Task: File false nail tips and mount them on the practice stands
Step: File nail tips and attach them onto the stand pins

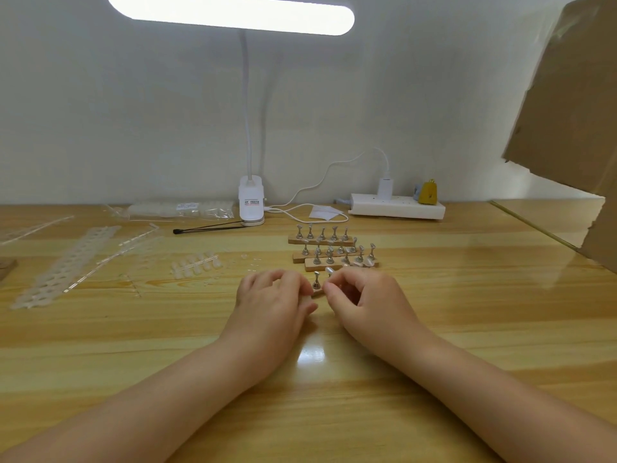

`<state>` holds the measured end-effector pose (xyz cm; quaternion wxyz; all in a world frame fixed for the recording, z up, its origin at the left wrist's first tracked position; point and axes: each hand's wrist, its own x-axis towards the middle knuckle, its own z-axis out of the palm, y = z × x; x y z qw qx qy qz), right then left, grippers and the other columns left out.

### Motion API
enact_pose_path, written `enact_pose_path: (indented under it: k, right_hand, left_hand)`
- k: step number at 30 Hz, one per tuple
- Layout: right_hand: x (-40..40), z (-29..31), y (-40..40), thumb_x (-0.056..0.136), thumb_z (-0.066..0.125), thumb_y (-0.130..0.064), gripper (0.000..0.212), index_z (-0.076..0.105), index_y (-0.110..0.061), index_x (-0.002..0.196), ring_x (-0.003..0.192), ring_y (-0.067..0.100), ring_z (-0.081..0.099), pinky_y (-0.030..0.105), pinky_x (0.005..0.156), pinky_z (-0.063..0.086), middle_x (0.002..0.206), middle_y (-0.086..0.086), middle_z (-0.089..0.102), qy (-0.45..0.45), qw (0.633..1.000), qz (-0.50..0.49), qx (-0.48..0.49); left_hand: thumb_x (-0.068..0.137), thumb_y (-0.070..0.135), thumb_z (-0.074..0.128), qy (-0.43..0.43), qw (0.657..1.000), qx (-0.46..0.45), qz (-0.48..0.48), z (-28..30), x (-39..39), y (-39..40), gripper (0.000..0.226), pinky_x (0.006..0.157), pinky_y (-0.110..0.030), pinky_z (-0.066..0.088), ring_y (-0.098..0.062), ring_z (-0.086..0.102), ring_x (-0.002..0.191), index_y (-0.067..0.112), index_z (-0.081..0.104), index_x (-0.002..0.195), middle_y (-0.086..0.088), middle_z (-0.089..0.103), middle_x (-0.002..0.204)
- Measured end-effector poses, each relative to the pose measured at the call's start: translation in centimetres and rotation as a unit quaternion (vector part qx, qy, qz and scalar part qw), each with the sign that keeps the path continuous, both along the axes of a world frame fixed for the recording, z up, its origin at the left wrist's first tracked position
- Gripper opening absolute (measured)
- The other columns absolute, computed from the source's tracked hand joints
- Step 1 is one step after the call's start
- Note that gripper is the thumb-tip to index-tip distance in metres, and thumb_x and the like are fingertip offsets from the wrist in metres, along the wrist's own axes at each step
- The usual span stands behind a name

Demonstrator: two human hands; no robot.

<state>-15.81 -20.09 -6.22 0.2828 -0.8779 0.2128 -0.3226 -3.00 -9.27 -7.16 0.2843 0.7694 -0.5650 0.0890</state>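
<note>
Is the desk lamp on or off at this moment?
On. The desk lamp head glows bright white across its whole bar, and a glare patch shows on the table between the forearms.

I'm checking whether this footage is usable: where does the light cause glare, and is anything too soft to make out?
Head view: the lamp is blown out white; its glare shines on the table between the forearms; the clear nail tips look soft and indistinct; the wide lens bows the table edge.

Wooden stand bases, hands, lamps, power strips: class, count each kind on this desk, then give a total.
Wooden stand bases: 4, three in a group and one between the hands
Hands: 2, left hand, right hand
Lamp: 1
Power strip: 1
Total: 8
</note>
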Motion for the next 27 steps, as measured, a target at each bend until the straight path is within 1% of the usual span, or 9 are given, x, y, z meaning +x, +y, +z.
enact_pose_path:
  k: [2,5,8,12,16,19,21,24,27]
  right_hand:
    - [0.1,-0.3,-0.1,0.090,0.062,-0.024,0.012,0.067,-0.030,0.080,0.060,0.003,0.050,0.015,0.054,0.036,0.058,-0.016,0.052,0.012,0.999,-0.015,-0.040]
    - [0.3,-0.5,-0.4,0.090,0.061,-0.028,0.013,0.073,-0.026,0.086,0.058,0.001,0.048,0.015,0.056,0.034,0.058,-0.017,0.051,0.031,0.996,-0.046,-0.064]
    - [0.4,-0.5,-0.6,0.091,0.061,-0.031,0.016,0.076,-0.025,0.093,0.061,0.002,0.049,0.018,0.059,0.034,0.063,-0.016,0.057,0.052,0.994,-0.059,-0.074]
    - [0.4,-0.2,-0.8,0.090,0.062,-0.035,0.018,0.076,-0.027,0.099,0.069,0.003,0.056,0.021,0.064,0.042,0.073,-0.013,0.066,0.066,0.995,-0.059,-0.054]
    - [0.4,-0.3,-0.8,0.088,0.065,-0.032,0.013,0.076,-0.029,0.094,0.071,0.003,0.054,0.025,0.065,0.044,0.072,-0.016,0.061,0.062,0.995,-0.059,-0.059]
    - [0.2,-0.3,-0.6,0.085,0.067,-0.028,0.006,0.073,-0.027,0.084,0.066,0.005,0.052,0.026,0.062,0.044,0.066,-0.013,0.058,0.015,0.997,-0.048,-0.064]
    - [0.1,-0.2,-0.3,0.085,0.068,-0.025,0.004,0.068,-0.024,0.080,0.063,0.006,0.052,0.024,0.060,0.043,0.066,-0.010,0.058,-0.019,0.998,-0.029,-0.055]
    - [-0.1,0.0,0.0,0.087,0.067,-0.021,0.003,0.066,-0.020,0.084,0.063,0.009,0.060,0.023,0.060,0.049,0.072,-0.009,0.063,-0.055,0.998,0.005,-0.001]
    - [-0.2,-0.1,0.4,0.088,0.068,-0.016,0.002,0.067,-0.017,0.086,0.066,0.010,0.064,0.024,0.063,0.052,0.072,-0.006,0.066,-0.074,0.995,0.042,0.043]
  left_hand:
    - [0.096,0.039,0.048,0.012,1.000,0.008,-0.005,0.0,0.1,0.0,0.012,0.104,-0.024,0.010,-0.006,0.033,0.126,0.035,0.037,0.099,0.018,0.056,0.111]
    - [0.095,0.038,0.051,0.010,1.000,-0.011,-0.012,0.0,0.0,0.1,0.011,0.103,-0.023,0.011,-0.005,0.038,0.121,0.034,0.044,0.102,0.023,0.050,0.102]
    - [0.094,0.036,0.053,-0.007,0.999,-0.024,-0.025,-0.1,-0.1,0.1,0.013,0.099,-0.018,0.009,-0.005,0.043,0.116,0.030,0.051,0.105,0.024,0.047,0.097]
    - [0.094,0.036,0.052,-0.004,0.999,-0.030,-0.035,-0.1,-0.1,0.3,0.013,0.098,-0.017,0.009,-0.003,0.046,0.114,0.030,0.051,0.105,0.020,0.058,0.101]
    - [0.095,0.036,0.052,0.000,0.998,-0.041,-0.040,-0.1,-0.1,0.3,0.012,0.098,-0.015,0.008,-0.003,0.048,0.112,0.029,0.052,0.105,0.020,0.060,0.099]
    - [0.093,0.035,0.054,0.011,0.997,-0.076,-0.023,0.1,-0.1,0.4,0.014,0.096,-0.019,0.017,-0.005,0.051,0.103,0.026,0.057,0.104,0.024,0.054,0.089]
    - [0.091,0.035,0.058,0.043,0.992,-0.118,-0.020,0.3,-0.1,0.5,0.014,0.091,-0.022,0.024,-0.002,0.051,0.100,0.026,0.060,0.102,0.024,0.058,0.094]
    - [0.083,0.047,0.055,0.094,0.980,-0.172,-0.040,0.8,-0.2,0.8,0.017,0.087,-0.021,0.032,0.013,0.047,0.098,0.036,0.060,0.095,0.030,0.057,0.091]
    - [0.078,0.052,0.054,0.111,0.970,-0.206,-0.060,1.1,-0.3,1.0,0.018,0.086,-0.029,0.041,0.009,0.050,0.099,0.043,0.058,0.094,0.030,0.058,0.090]
